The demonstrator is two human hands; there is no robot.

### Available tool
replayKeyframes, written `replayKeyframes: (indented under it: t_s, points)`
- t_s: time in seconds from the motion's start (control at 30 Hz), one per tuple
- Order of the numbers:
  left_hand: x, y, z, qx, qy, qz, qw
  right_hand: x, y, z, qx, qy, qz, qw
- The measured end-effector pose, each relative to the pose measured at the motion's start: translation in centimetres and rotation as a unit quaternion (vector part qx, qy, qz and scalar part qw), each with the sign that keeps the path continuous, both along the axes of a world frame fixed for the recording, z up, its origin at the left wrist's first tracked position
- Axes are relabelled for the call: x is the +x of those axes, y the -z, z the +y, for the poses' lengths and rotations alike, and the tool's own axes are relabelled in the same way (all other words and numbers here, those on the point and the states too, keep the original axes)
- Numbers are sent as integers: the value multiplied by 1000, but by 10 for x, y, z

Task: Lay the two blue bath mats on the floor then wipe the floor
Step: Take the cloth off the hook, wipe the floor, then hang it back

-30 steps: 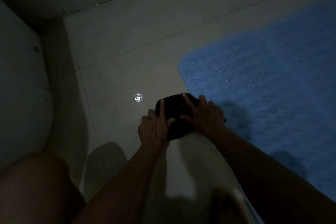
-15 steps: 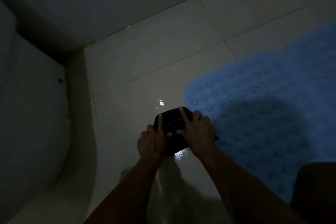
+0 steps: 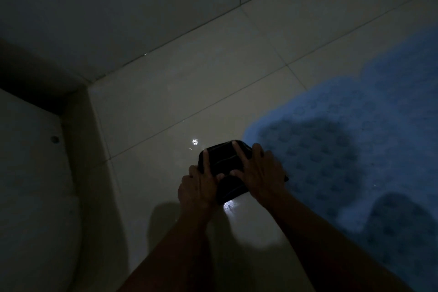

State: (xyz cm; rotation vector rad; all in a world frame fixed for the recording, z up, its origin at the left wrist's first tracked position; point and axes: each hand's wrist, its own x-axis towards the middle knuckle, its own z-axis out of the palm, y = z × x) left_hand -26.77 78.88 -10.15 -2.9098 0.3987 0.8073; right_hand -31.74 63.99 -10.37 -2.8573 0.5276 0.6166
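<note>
The room is dim. A dark folded cloth (image 3: 225, 161) lies on the pale tiled floor (image 3: 166, 106). My left hand (image 3: 198, 185) presses on its left side with fingers stretched forward. Flat on its right side rests my right hand (image 3: 263, 173), fingers straight. A blue bath mat (image 3: 355, 137) with round bumps lies flat on the floor at the right, its edge touching the cloth. Only one mat is in view.
A white toilet base (image 3: 33, 185) stands at the left. The wall (image 3: 142, 7) meets the floor at the back. Small bright wet glints (image 3: 194, 142) shine on the tile just beyond the cloth. A dark shape lies over the mat at lower right.
Both hands keep pressing the cloth on the floor beside the mat. The view has tilted up and shifted, showing more wall; a knee seen at lower left earlier is gone.
</note>
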Motion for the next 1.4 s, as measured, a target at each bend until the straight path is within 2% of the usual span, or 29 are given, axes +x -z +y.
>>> replayKeyframes:
  t_s: [0.17, 0.6, 0.77, 1.07, 1.4]
  points:
    - [47, 4, -4, -18, 27, -1, 999, 34, 3, -3, -34, 6, 3, 999]
    - [162, 3, -54, -52, 173, -21, 983, 85, 0, -15, -3, 201, 12, 980]
    - [174, 4, -73, -67, 235, -56, 968, 85, -4, -17, 7, 251, 0, 968]
    - [191, -3, -126, -28, 307, -33, 951, 91, 3, -45, 35, 314, -7, 949]
    - [192, -8, -196, 18, 333, -27, 942, 90, 0, -106, 50, 315, -5, 948]
